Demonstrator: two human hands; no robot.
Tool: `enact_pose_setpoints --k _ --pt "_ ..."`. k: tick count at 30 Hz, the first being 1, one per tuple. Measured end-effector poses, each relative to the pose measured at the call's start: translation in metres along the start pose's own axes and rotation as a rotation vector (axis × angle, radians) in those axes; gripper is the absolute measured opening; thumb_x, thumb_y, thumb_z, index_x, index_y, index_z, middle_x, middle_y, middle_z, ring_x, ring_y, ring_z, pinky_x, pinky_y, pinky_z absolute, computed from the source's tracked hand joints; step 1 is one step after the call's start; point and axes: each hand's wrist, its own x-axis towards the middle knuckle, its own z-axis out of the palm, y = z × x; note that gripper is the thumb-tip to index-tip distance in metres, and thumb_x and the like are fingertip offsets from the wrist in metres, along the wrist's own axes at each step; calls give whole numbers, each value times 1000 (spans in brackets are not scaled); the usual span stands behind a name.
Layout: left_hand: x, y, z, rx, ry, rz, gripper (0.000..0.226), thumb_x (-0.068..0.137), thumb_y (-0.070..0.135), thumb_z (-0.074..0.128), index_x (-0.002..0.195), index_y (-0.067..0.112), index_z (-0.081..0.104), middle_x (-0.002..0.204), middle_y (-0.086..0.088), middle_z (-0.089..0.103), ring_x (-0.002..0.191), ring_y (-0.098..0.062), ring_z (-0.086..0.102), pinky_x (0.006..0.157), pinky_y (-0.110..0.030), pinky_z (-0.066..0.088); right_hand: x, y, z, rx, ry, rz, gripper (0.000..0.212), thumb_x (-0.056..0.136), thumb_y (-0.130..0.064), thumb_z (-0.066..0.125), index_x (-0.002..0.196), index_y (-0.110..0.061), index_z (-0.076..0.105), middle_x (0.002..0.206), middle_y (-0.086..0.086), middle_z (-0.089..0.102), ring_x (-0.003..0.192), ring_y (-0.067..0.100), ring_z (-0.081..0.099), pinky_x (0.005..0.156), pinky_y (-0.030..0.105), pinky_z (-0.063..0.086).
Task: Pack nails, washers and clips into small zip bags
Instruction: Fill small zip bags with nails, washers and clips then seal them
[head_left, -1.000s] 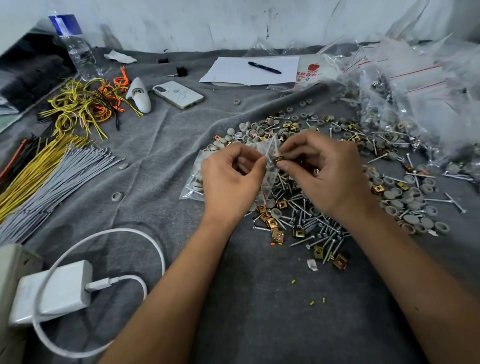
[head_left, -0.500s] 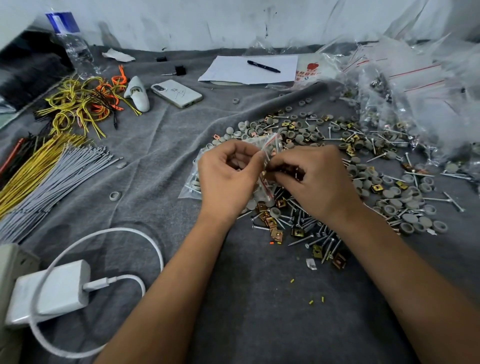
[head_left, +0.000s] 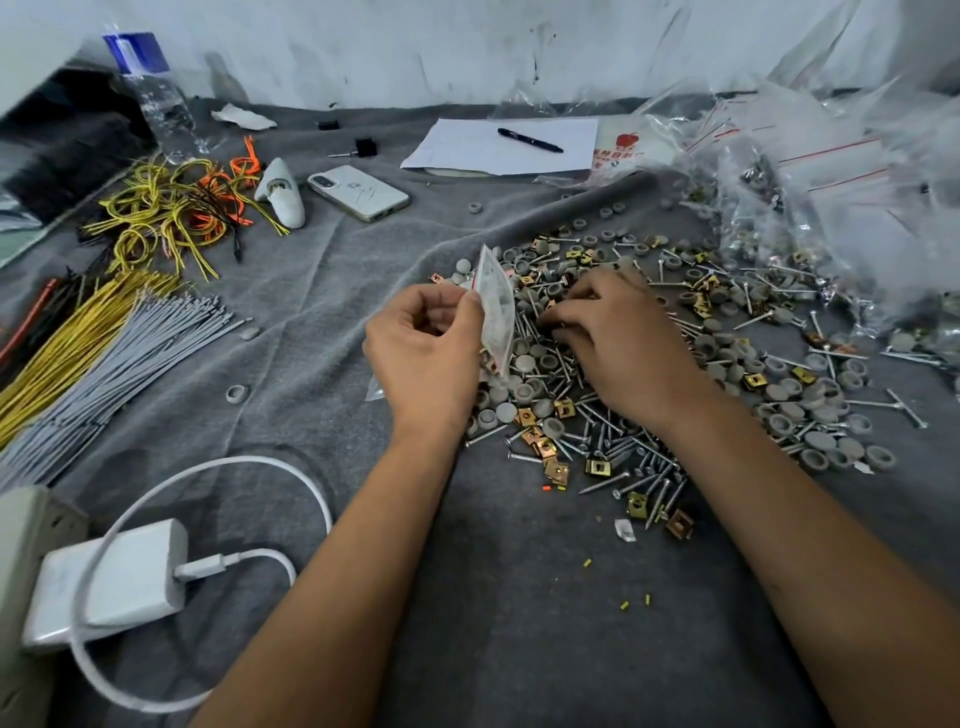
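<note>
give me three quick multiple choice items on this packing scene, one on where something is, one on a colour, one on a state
1. Where does the pen lie?
A. on the white paper
B. on the phone
C. among the nails

2. What colour is the bottle's cap?
A. red
B. blue
C. green

3. What is the left hand doing?
A. lying flat on the cloth
B. gripping the charger
C. holding a small zip bag

Key: 1 A, the pen rests on the white paper at the back. 2 B, the cap is blue. 3 C, its fingers pinch the small zip bag upright beside the nails, while the right hand reaches into the pile.
</note>
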Motion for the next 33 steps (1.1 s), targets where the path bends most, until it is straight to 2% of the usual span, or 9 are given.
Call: enact_pose_setpoints --k 4,9,12,18,21,24,27,30,33 --pt "0 0 1 11 -5 -1 7 86 8 76 80 11 75 77 -10 75 65 -18 63 66 -37 56 2 -1 0 -25 -78 29 31 97 -37 65 123 -23 72 120 3 56 121 24 40 99 40 42" --pt "-2 2 1 27 -15 -12 5 87 8 76 82 9 76 78 -13 75 66 -19 63 66 -39 56 1 0 -4 -23 -99 48 19 93 -32 73 108 -20 74 113 0 61 116 20 46 98 34 41" --pt "-1 2 1 22 -11 -19 4 87 6 75 83 7 76 79 -14 75 66 -19 62 67 -39 56 -1 1 -6 -10 -97 61 17 92 -32 73 104 -19 71 109 -1 63 111 18 50 93 30 40" --pt "-1 1 1 31 -24 -5 7 87 7 75 81 10 75 78 -11 75 65 -16 62 65 -36 55 -4 -4 -2 -26 -68 22 27 96 -32 68 119 -20 71 115 3 62 114 21 49 92 33 41" --pt "-2 0 1 39 -32 6 10 87 8 76 79 14 75 75 -7 75 64 -14 62 62 -32 53 -3 -5 -1 -55 -33 -1 22 98 -31 65 114 -19 74 108 1 63 110 21 50 89 33 43" --pt "-1 -1 1 43 -47 14 12 87 7 76 77 15 74 73 -6 74 62 -12 60 60 -28 50 -5 -4 0 -54 8 -20 22 100 -28 61 111 -15 75 107 1 65 109 22 51 92 38 47" --pt "-3 -1 3 47 -95 36 14 88 5 75 77 15 74 72 -5 72 62 -12 60 58 -26 49 -8 -5 -5 136 165 -36 16 99 -18 64 107 -10 75 104 4 69 103 21 58 91 42 50" --pt "-6 -1 4 87 -182 79 13 88 6 77 79 15 74 69 -2 70 60 -14 61 56 -31 53 -11 -11 -13 300 336 -113 13 98 -10 66 103 -4 76 98 7 73 92 20 66 83 37 54" --pt "-7 0 4 103 -238 99 11 88 6 77 80 13 74 67 1 68 58 -12 59 52 -28 51 -14 -19 -16 304 335 -224 12 94 -10 72 102 -3 78 95 7 74 90 18 67 83 30 54"
